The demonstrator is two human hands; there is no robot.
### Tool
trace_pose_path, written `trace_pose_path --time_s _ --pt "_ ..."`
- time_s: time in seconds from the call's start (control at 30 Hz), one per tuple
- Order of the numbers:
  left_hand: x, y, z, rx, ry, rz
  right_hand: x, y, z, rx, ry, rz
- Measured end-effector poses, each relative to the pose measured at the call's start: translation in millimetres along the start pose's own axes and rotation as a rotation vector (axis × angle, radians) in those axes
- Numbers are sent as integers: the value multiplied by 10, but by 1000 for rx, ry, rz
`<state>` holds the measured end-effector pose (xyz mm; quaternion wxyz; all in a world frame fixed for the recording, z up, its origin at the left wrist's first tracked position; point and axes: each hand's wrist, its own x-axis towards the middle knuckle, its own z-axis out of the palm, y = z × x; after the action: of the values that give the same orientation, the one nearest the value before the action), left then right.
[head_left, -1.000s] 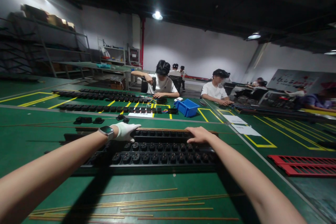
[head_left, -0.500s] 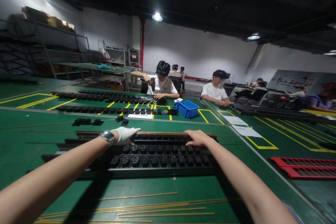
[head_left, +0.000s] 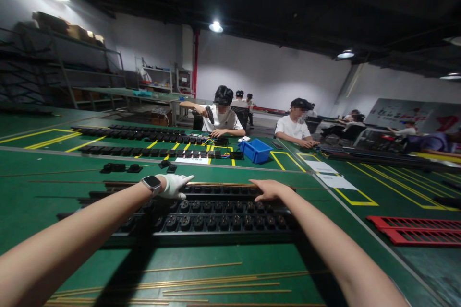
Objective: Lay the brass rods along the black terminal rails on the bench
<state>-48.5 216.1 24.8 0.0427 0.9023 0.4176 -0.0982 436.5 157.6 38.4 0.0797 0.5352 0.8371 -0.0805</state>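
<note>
My left hand [head_left: 174, 186], in a white glove with a watch at the wrist, rests at the far black strip. Its fingers are stretched out along thin brass rods [head_left: 219, 184] that lie lengthwise on that strip. My bare right hand [head_left: 268, 189] lies over the same rods further right, fingers extended and thumb apart. Whether either hand pinches a rod is hidden. Nearer to me, black strips with two rows of round black sockets [head_left: 212, 223] lie side by side between my forearms.
Loose brass rods [head_left: 216, 278] lie at the near edge. Small black blocks [head_left: 120, 168], a blue bin [head_left: 256, 150] and wired socket strips [head_left: 151, 151] are beyond. Red slotted frames [head_left: 414, 230] lie right. Across the table one person [head_left: 223, 117] holds a power drill; another [head_left: 293, 127] sits nearby.
My right hand has shifted slightly left along the rods. My left hand is nearly in place. The person across has tilted and raised the drill.
</note>
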Motion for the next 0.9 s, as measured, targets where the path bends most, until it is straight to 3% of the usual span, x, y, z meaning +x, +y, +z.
trace_pose_path --time_s 0.17,0.27,0.33,0.4,0.5,0.57,0.67,0.77,0.9 --pt "-64 29 -261 -16 60 -14 -53 -3 -194 84 -24 47" --pt "-271 162 -433 -58 243 -2 -216 -58 -332 96 5 56" --pt "-499 358 -478 -62 409 31 -420 -176 -390 110 74 38" --pt "-789 647 -434 -69 509 90 -697 -383 -381 161 326 -65" --pt "-1270 1163 -182 -87 533 137 -1177 -849 -183 261 661 -158" --pt "-1545 1476 99 -117 502 153 -1454 -1203 68 313 768 -174" --pt "-1777 1807 594 -166 440 138 -1678 -1675 512 300 655 -237" --pt "-1795 1980 996 -207 465 101 -1655 -2018 862 301 538 -193" --pt "-1693 2059 1183 -251 483 48 -1443 -2306 1080 202 460 -94"
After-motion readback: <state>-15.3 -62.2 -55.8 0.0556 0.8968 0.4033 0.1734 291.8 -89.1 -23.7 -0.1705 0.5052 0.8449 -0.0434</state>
